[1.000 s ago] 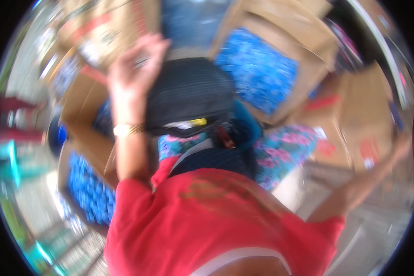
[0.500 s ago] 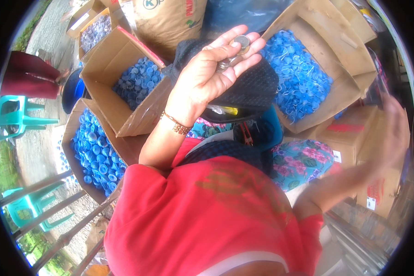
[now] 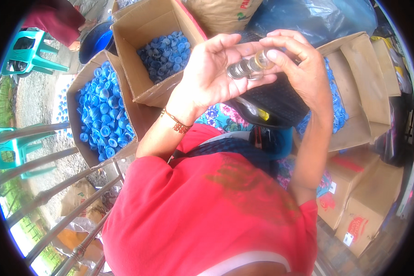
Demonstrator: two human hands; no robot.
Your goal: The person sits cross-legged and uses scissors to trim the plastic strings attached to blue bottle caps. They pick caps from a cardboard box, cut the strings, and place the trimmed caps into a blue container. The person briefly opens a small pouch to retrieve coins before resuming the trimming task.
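My left hand (image 3: pixel 210 76) is turned palm up with several coins (image 3: pixel 242 69) fanned in an overlapping row across its fingers. A gold-rimmed bracelet-like band (image 3: pixel 175 122) circles that wrist. From the right, my right hand (image 3: pixel 310 69) reaches over the left fingertips. Its thumb and fingers pinch a two-toned coin (image 3: pixel 263 59) at the outer end of the row. Under both hands lies a black bag (image 3: pixel 280 103), its opening showing a small yellow item (image 3: pixel 263 114).
Blue plastic caps fill an open cardboard box (image 3: pixel 141 94) and another box (image 3: pixel 96 158) at left, and a wide box (image 3: pixel 361 99) at right. Closed cartons (image 3: pixel 370 198) sit lower right. Metal bars (image 3: pixel 41 198) run along the left, near green plastic chairs (image 3: pixel 30 53).
My right hand has swung in from the far right to the coins in my left palm. The coins are now spread in a row. The view has shifted, and the boxes appear moved.
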